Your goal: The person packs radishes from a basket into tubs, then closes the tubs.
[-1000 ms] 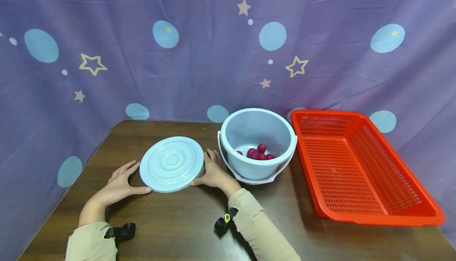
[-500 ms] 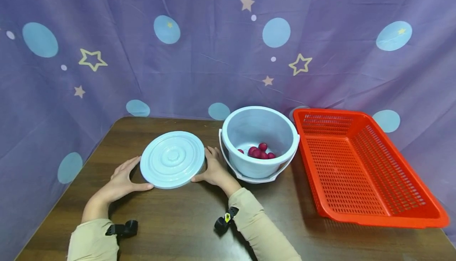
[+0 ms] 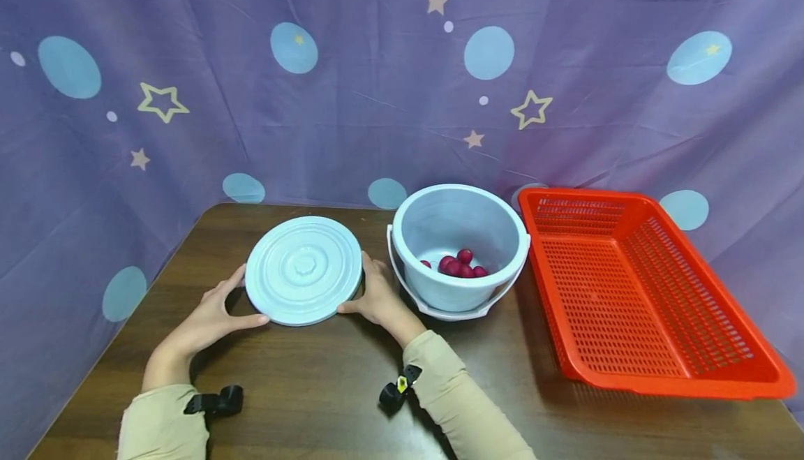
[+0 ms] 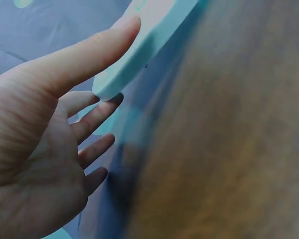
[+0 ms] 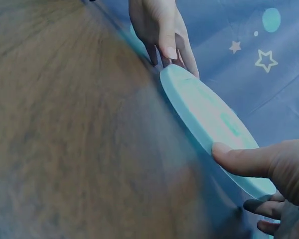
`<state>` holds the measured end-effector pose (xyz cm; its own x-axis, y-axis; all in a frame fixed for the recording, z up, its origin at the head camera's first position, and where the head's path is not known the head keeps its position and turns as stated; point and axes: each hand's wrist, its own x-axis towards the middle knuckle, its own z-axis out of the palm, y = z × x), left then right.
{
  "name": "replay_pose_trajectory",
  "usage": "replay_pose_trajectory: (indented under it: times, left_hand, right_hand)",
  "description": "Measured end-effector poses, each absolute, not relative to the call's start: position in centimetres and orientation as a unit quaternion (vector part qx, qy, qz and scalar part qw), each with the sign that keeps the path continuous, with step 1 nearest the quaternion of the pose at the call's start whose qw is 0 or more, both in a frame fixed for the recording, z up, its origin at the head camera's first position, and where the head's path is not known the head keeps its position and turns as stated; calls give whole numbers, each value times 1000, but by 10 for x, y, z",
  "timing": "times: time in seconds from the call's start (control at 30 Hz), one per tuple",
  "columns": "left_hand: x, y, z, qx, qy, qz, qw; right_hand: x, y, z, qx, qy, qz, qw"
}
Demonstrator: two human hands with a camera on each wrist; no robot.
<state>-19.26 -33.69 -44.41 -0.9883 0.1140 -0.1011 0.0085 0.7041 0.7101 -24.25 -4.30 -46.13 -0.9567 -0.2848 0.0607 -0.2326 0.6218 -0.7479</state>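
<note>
Both hands hold a round pale-blue bucket lid [image 3: 306, 285] with raised rings, on the left half of the table. My left hand [image 3: 207, 318] grips its left edge; in the left wrist view the thumb lies on top and fingertips touch the underside of the rim. Opposite, my right hand [image 3: 379, 299] pinches the right edge, thumb at the front rim, as the right wrist view also shows. The lid appears lifted off the wood. Just right of the right hand stands a pale-blue bucket [image 3: 449, 291], uncovered, with several dark red balls [image 3: 453, 267] at its bottom.
A red perforated plastic basket [image 3: 618, 306] stands right of the bucket, close to it. The bucket's white handle [image 3: 452, 315] hangs down at its front. Behind the brown wooden table [image 3: 308, 383] hangs a purple curtain [image 3: 389, 97] with stars and dots.
The lid has shifted a little up and away in the head view, with both hands keeping hold of it. Bucket and basket stay in place; the head view has shifted slightly.
</note>
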Motion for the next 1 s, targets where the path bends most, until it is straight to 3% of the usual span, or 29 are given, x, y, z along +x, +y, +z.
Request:
replay_pose_trajectory:
  times: [0.3,0.57,1.0]
  left_hand:
    - [-185,-347,-420,38,914,403,19]
    - [-170,-357,-400,72,905,414,-72]
    - [-150,-354,-370,133,880,437,-129]
  right_hand:
    - [-233,-42,-438,-169,879,-445,39]
    - [-213,-41,-410,-199,857,-475,-17]
    - [-179,-28,-368,-239,810,-530,-80]
